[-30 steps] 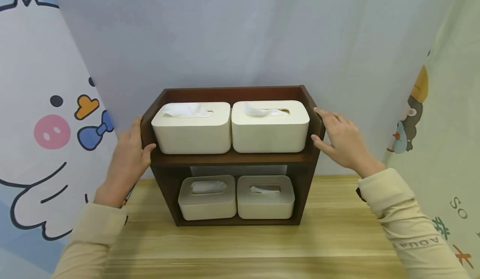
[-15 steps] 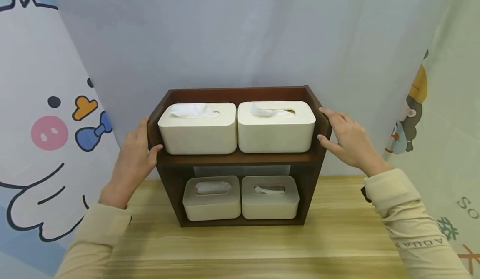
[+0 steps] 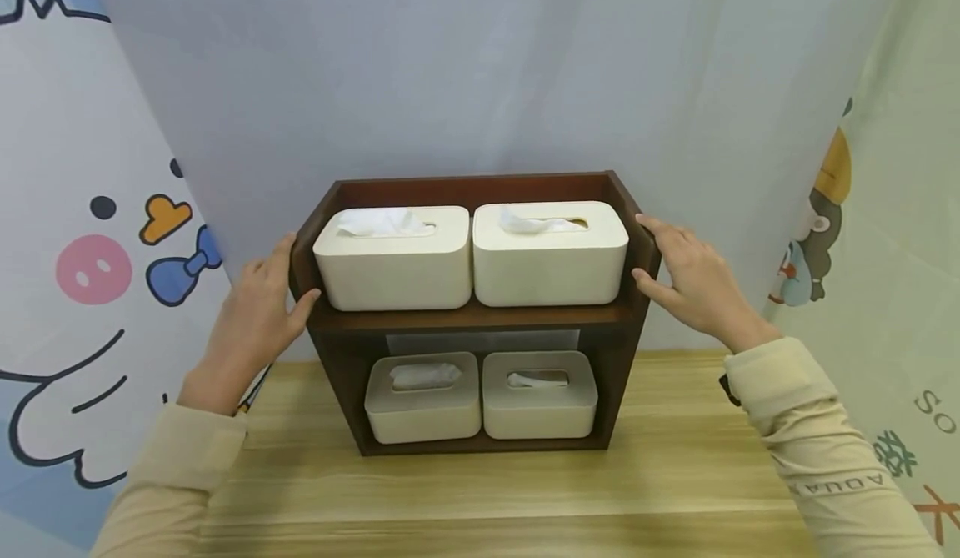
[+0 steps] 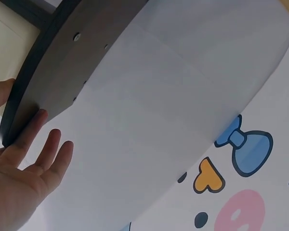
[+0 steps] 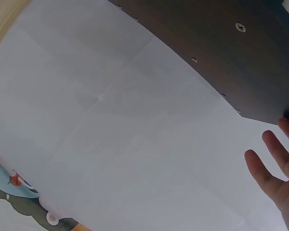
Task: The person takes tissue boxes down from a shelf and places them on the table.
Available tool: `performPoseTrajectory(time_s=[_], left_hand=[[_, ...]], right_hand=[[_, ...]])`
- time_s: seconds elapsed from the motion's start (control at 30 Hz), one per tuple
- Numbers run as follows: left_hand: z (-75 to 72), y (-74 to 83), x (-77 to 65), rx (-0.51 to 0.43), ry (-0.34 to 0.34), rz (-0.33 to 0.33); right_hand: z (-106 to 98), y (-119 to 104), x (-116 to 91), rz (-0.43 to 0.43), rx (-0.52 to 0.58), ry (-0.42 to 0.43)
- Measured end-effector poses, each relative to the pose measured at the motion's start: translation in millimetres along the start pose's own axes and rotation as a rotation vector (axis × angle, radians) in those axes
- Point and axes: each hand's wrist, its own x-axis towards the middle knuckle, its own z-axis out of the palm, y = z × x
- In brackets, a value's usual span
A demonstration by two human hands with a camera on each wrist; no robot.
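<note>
Since the frame one second back, the brown shelf [image 3: 480,319] has shifted slightly to the right against the backdrop [image 3: 480,82]; the right hand [image 3: 693,287] has travelled with it.

Left hand [image 3: 251,316]: thumb and one finger straddle the left side panel [image 4: 86,43] at its front edge — I read this as a light pinch. Right hand: fingers straight and apart, tips set against the right side panel [image 5: 207,29]; I cannot tell how hard the thumb bears.

The shelf stands upright on the bench [image 3: 480,500] between my hands. Upper deck: upper left box [image 3: 393,281] and upper right box [image 3: 551,277]. Lower deck: lower left box [image 3: 423,421] and lower right box [image 3: 538,418].

Handling: I judge the unit stiff — screw heads [image 4: 77,37] show on the panel — and fairly heavy as loaded, with smooth faces that may slip under fingertips. Take hold of both panels at matching heights. Keep it level; the boxes are probably light and free to slide. Avoid gripping the tissue tufts [image 3: 382,222]: soft, easily torn.
</note>
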Motion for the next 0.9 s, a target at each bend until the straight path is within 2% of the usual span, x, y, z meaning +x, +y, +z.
performPoseTrajectory(time_s=[0.13, 0.27, 0.4, 0.53, 0.7, 0.9], left_hand=[[-2.9, -1.4, 2.6, 0.045, 0.011, 0.037], [-5.5, -2.1, 6.6, 0.092, 0.065, 0.091], [-6.0, -2.7, 13.3, 0.102, 0.140, 0.136], [-4.6, -3.6, 19.9, 0.086, 0.173, 0.139], [-2.5, -4.1, 27.6, 0.089, 0.132, 0.102], [0.6, -4.6, 37.0, 0.102, 0.082, 0.070]], right_hand=[[-1.8, 1.6, 1.6, -0.042, 0.015, 0.016], [-5.9, 2.2, 5.4, -0.082, 0.014, 0.002], [-12.4, 0.2, 10.1, -0.048, 0.002, -0.077], [-19.3, -4.9, 15.8, 0.005, -0.013, -0.155], [-26.0, -13.1, 26.1, -0.005, -0.053, -0.161], [-31.6, -25.6, 47.4, -0.079, -0.090, -0.188]])
